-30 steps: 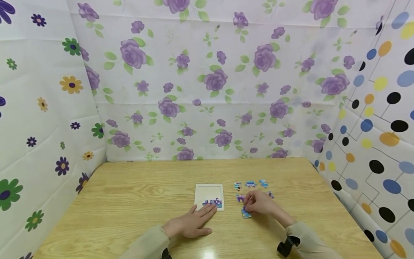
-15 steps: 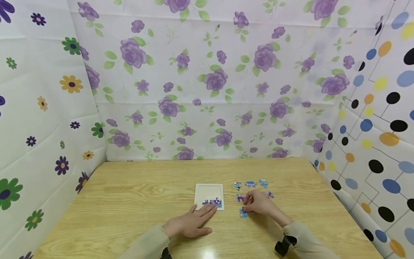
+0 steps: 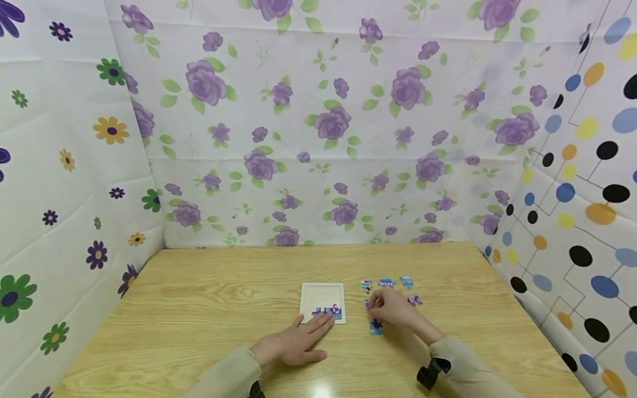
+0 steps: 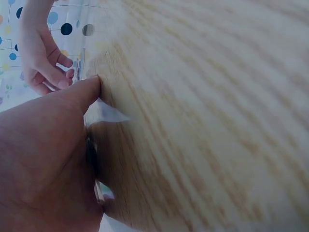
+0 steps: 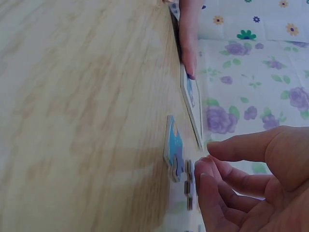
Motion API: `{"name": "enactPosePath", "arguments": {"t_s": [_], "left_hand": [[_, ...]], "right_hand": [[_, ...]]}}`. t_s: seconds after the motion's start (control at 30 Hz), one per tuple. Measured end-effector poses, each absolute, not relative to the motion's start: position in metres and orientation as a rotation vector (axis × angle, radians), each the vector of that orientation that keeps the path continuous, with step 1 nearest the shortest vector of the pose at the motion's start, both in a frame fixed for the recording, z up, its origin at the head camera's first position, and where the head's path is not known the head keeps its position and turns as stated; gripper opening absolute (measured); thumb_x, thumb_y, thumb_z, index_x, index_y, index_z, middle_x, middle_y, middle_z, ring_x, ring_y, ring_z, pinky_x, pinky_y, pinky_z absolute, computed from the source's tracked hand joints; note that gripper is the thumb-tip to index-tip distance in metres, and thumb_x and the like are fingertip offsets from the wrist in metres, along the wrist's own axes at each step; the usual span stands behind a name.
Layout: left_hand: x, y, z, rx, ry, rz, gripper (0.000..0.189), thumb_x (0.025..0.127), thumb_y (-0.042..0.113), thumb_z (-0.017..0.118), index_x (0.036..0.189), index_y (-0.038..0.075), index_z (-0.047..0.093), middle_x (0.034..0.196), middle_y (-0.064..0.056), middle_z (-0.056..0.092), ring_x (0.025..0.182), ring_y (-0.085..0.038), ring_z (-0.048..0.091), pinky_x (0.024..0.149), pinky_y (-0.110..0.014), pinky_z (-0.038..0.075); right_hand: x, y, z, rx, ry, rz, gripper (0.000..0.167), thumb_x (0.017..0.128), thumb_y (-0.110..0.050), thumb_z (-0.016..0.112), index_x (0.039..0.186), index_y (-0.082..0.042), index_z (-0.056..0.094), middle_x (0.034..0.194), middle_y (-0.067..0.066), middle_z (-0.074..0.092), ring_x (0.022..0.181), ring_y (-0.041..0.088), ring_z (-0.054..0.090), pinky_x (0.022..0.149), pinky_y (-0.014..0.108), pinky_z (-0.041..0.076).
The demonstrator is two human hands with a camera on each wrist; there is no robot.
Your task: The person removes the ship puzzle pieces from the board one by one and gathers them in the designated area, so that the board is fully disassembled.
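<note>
My left hand [image 3: 296, 340] lies with straight fingers over the near edge of a white puzzle tray [image 3: 307, 294]. Its fingertips touch joined purple and blue jigsaw pieces [image 3: 324, 310] along the tray's bottom row, partly covering them. To the right, my right hand [image 3: 393, 307] hovers low over the loose pieces, fingers loosely bent. In the right wrist view a slim gap shows between thumb [image 5: 227, 151] and forefinger, with nothing in it. Just in front of those fingertips is a jigsaw piece [image 3: 366, 302], mostly hidden. A blue and purple corner piece [image 3: 375, 328] lies below the hand.
Behind the right hand several loose jigsaw pieces lie, among them a striped piece [image 3: 366, 286], a blue one [image 3: 386, 282] and a light-blue one [image 3: 406, 282]. A purple piece [image 3: 414, 300] sits right of the hand. Patterned cloth walls [image 3: 328, 166] enclose the wooden table [image 3: 214, 298].
The corner piece has shifted slightly left under my right hand, which has then let go of it and moved up and left to the piece above. My left hand stays put.
</note>
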State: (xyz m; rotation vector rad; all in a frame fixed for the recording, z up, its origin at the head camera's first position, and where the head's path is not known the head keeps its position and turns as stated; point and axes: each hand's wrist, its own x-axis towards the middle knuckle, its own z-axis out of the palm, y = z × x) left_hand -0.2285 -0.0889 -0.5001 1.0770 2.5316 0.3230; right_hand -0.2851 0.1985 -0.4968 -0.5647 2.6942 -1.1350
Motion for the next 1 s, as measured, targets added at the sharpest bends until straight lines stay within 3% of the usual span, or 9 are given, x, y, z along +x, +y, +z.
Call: {"name": "enactPosePath", "arguments": {"t_s": [0.3, 0.53, 1.0], "left_hand": [[-0.227, -0.089, -0.499, 1.086, 2.556, 0.314, 0.072, 0.101, 0.049, 0.039, 0.157, 0.014, 0.01, 0.165, -0.005, 0.008, 0.152, -0.023, 0.011, 0.117, -0.06, 0.015], [-0.229, -0.091, -0.507, 1.103, 2.55, 0.33, 0.072, 0.101, 0.051, 0.037, 0.157, 0.015, 0.008, 0.165, -0.006, 0.007, 0.152, -0.023, 0.009, 0.117, -0.061, 0.014], [-0.231, -0.091, -0.511, 1.095, 2.573, 0.323, 0.073, 0.101, 0.055, 0.034, 0.158, 0.019, 0.007, 0.165, -0.002, 0.006, 0.152, -0.019, 0.007, 0.117, -0.06, 0.015]], "right_hand": [[-0.291, 0.178, -0.493, -0.533, 2.721, -1.086, 0.005, 0.085, -0.013, 0.068, 0.083, -0.009, 0.068, 0.071, -0.001, 0.062, 0.056, 0.01, 0.053, 0.049, 0.024, 0.044], [-0.296, 0.161, -0.489, -0.679, 2.637, -1.115, 0.005, 0.089, -0.012, 0.064, 0.09, -0.009, 0.068, 0.075, 0.0, 0.063, 0.06, 0.01, 0.053, 0.051, 0.024, 0.044], [-0.311, 0.127, -0.488, -0.92, 2.508, -1.053, 0.008, 0.091, -0.005, 0.062, 0.099, -0.005, 0.066, 0.088, 0.001, 0.066, 0.077, 0.006, 0.058, 0.069, 0.022, 0.049]]}}
